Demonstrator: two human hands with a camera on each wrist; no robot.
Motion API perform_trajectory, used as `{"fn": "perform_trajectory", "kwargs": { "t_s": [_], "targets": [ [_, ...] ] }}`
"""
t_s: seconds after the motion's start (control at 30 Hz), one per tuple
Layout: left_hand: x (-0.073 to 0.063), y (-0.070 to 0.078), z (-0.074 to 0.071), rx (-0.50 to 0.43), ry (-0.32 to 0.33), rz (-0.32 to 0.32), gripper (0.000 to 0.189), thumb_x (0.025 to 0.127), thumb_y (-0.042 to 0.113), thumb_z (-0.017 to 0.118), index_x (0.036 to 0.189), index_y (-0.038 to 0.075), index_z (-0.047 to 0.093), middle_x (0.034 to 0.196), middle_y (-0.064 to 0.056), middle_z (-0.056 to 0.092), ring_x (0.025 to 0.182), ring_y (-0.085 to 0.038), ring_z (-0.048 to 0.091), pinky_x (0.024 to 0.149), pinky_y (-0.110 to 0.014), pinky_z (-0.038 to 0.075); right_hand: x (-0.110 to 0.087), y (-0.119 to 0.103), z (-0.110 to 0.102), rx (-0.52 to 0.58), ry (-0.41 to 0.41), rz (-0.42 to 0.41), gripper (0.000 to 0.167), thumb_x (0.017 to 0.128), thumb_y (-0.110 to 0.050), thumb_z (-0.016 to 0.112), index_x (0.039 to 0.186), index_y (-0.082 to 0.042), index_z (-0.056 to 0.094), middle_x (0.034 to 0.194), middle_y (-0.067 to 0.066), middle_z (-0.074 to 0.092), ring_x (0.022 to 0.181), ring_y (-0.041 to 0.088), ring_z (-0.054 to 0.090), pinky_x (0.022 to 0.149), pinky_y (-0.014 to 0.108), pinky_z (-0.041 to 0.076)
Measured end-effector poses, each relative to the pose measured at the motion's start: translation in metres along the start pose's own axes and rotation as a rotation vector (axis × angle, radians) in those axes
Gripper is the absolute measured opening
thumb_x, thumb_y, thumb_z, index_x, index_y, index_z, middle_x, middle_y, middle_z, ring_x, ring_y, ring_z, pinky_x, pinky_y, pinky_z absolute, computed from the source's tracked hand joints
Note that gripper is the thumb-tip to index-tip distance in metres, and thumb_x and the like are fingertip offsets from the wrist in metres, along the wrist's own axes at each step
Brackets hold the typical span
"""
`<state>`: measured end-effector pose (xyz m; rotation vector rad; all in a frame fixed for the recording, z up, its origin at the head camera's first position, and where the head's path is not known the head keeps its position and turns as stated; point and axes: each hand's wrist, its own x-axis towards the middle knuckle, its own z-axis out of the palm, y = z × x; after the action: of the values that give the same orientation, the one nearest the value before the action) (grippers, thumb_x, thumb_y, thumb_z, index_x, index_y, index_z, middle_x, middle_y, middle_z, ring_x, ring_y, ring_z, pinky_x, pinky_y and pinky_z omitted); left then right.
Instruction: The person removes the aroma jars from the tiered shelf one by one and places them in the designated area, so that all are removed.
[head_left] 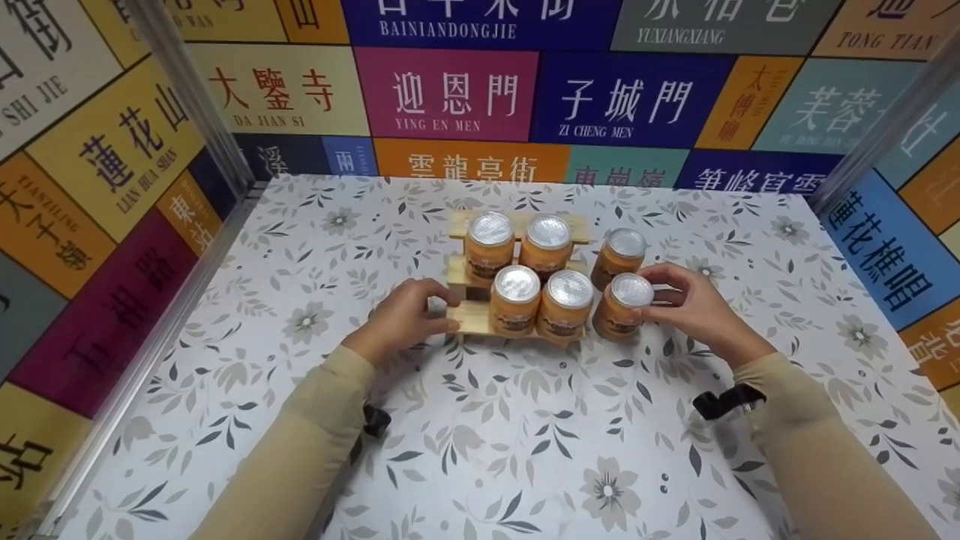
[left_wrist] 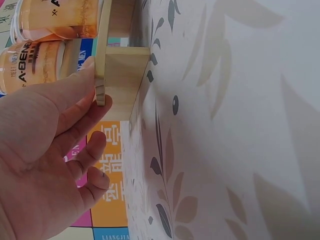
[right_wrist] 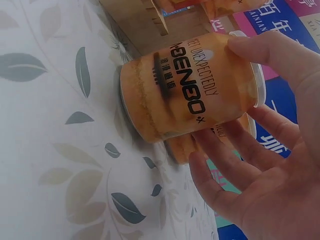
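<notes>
A stepped light-wood rack [head_left: 472, 317] carries several orange cans with silver lids, such as the front can [head_left: 516, 307] and the back can [head_left: 491, 247]. Its bottom board [left_wrist: 101, 55] is pinched at the left end by my left hand [head_left: 397, 313], thumb above and index finger beneath. To the right of the rack, my right hand [head_left: 697, 304] grips an orange can [right_wrist: 175, 95] with black lettering near its lid. That can stands upright on the tabletop. Just behind it is another orange can [head_left: 619, 259], partly hidden.
White cloth with grey leaves and flowers covers the table [head_left: 517, 420]. Panels with coloured street-name signs [head_left: 457, 94] stand along the back and both sides. Each wrist wears a black strap [head_left: 727, 401].
</notes>
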<state>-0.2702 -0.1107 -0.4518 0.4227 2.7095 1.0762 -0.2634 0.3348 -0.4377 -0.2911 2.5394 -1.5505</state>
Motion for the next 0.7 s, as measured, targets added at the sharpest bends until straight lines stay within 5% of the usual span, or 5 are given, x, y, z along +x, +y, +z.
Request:
{"fn": "perform_trajectory", "kwargs": {
  "t_s": [0.27, 0.53, 0.7],
  "targets": [
    [-0.001, 0.000, 0.001, -0.001, 0.008, -0.024, 0.034, 0.085, 0.030, 0.086, 0.117, 0.025, 0.073, 0.118, 0.000, 0.067, 0.108, -0.026, 0.061, 0.094, -0.042, 0.050, -0.002, 0.000, -0.003, -0.094, -0.004, -0.018, 0.065, 0.087, -0.026, 0.085, 0.142, -0.010, 0.054, 0.137, 0.007, 0.059, 0.118, 0.014, 0.062, 0.096, 0.026, 0.052],
    [-0.003, 0.000, 0.003, -0.017, 0.013, -0.025, 0.035, 0.085, 0.029, 0.086, 0.117, 0.024, 0.073, 0.117, -0.006, 0.065, 0.106, -0.026, 0.059, 0.092, -0.041, 0.049, -0.003, -0.017, 0.004, -0.138, 0.187, -0.087, 0.055, 0.088, -0.035, 0.083, 0.134, -0.013, 0.062, 0.135, 0.005, 0.063, 0.122, 0.018, 0.058, 0.098, 0.028, 0.045],
    [-0.003, 0.000, 0.001, 0.011, 0.026, 0.027, 0.034, 0.086, 0.028, 0.085, 0.117, 0.018, 0.074, 0.118, -0.005, 0.069, 0.104, -0.027, 0.059, 0.090, -0.041, 0.049, -0.001, -0.029, 0.013, -0.110, 0.262, -0.179, 0.051, 0.090, -0.030, 0.082, 0.133, -0.011, 0.063, 0.134, 0.007, 0.064, 0.121, 0.020, 0.056, 0.097, 0.032, 0.042]
  ]
}}
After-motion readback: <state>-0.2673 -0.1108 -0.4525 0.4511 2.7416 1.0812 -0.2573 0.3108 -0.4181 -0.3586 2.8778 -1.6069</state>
